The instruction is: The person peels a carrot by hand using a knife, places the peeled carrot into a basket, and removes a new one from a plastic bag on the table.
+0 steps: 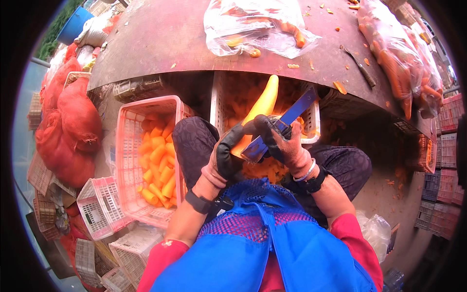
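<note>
Clasping the carrot [265,101] in your left hand [227,152], the blue tool [300,108] in your curled right hand [286,145], you could get nicked if either slips.

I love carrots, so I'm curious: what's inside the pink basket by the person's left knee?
A heap of smooth orange carrots lies inside the pink basket. You can see the top ones; whatever lies underneath them is covered up.

The person has two gloved hands [287,143], two dark wristbands [198,202], one held carrot [262,104] and one blue tool [298,105]. There is one bench [155,41], one knife-like tool [361,69], one blue bucket [75,25] and, in one pink crate [121,146], over a dozen carrot pieces [158,155].
</note>
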